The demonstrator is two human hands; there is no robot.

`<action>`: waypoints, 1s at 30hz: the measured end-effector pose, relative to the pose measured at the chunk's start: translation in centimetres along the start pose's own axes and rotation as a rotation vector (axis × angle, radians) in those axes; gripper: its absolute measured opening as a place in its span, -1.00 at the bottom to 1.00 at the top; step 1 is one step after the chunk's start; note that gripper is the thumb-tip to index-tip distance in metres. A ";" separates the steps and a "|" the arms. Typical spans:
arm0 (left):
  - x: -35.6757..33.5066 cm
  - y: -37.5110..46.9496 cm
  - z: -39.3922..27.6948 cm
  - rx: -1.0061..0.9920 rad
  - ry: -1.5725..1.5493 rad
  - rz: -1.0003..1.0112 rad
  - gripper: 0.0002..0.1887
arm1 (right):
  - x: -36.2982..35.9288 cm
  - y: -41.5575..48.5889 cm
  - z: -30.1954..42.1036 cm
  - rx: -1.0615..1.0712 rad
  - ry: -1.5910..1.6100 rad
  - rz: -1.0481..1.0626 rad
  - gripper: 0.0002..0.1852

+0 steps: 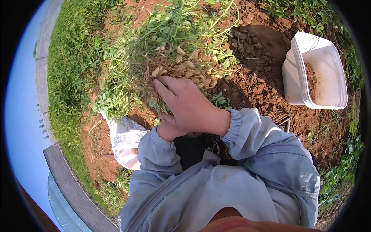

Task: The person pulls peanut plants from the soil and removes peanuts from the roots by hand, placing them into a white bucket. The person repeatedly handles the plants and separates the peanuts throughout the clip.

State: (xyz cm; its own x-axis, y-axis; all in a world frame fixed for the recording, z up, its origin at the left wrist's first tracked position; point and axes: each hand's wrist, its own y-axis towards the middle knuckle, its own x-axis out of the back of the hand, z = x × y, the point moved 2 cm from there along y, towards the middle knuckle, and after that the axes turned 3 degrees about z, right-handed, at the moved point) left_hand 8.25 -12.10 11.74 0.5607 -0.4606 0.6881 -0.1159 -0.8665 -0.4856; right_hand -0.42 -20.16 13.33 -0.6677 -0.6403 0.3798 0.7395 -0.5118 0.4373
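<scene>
A bunch of uprooted peanut plants (171, 37) lies before me, green leaves at the far side and roots towards me. Tan peanut pods (188, 68) hang thickly among the dry roots. My right hand (185, 100) reaches from the right with its fingers curled over the near edge of the roots, fingertips touching a pod. Beneath it, near the wrist, is my left hand (168, 129), mostly covered; its fingers and whatever they hold are hidden. Thin stems run down from the roots towards it.
A white plastic bucket (292, 84) stands tilted at the right, with loose peanut pods (310, 78) inside. At the left lies a white sack (126, 142). Reddish clods of soil (258, 69) surround the plants. A rusty metal object (279, 118) shows partly beside my right sleeve. Green crop rows (72, 58) stretch left.
</scene>
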 end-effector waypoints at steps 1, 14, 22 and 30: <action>0.1 -0.2 -0.1 0.004 -0.091 -0.060 -0.60 | 0.1 0.1 0.1 -0.004 0.001 0.025 -0.20; 1.3 1.3 0.2 0.038 -1.497 -0.817 -0.51 | 1.2 1.1 -1.0 0.018 0.246 -0.080 -0.51; 4.1 1.4 1.5 0.275 -1.538 -0.843 -0.40 | 5.2 1.0 -8.7 -0.386 0.611 -0.074 -0.74; 3.4 0.9 2.6 0.229 -0.905 -0.102 -0.65 | 4.3 3.3 -5.8 -0.068 -0.022 -0.041 -0.35</action>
State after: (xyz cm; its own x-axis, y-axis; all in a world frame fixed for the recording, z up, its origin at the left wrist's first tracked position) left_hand 12.21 -13.93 12.26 0.9948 0.0241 0.0990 0.0796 -0.7910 -0.6066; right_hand -0.35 -27.88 11.70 -0.6990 -0.6052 0.3809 0.7148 -0.5757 0.3971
